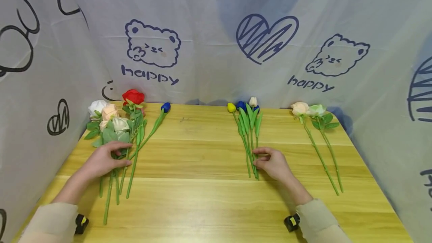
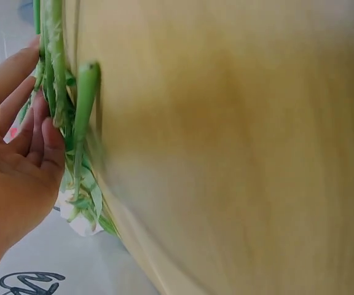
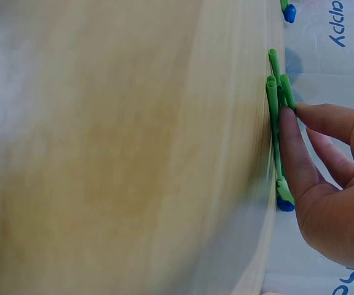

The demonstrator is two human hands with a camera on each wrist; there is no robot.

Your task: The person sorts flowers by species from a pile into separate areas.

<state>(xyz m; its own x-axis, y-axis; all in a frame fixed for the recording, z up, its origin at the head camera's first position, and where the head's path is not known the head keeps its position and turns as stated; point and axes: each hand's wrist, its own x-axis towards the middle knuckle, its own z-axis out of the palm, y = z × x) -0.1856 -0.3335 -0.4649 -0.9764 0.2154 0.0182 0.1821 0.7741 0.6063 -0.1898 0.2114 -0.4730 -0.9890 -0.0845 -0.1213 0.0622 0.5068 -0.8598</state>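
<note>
On the left of the table, my left hand (image 1: 104,158) has its thumb and fingers spread apart around the stems of a flower bunch. In the left wrist view the fingers (image 2: 26,132) touch the green stems (image 2: 55,61) without closing on them. That bunch has a red rose (image 1: 133,96), white roses (image 1: 120,123), peach roses (image 1: 109,111) and a blue tulip (image 1: 165,107). At centre right, my right hand (image 1: 275,164) pinches a tulip stem (image 3: 287,91) between thumb and finger. Beside it lie other tulips with yellow (image 1: 231,107), blue and white (image 1: 253,101) heads.
Two long-stemmed roses, one peach (image 1: 300,108) and one pale green (image 1: 317,110), lie at the right of the wooden table (image 1: 202,205). A printed white cloth (image 1: 206,48) hangs behind the table and along both sides.
</note>
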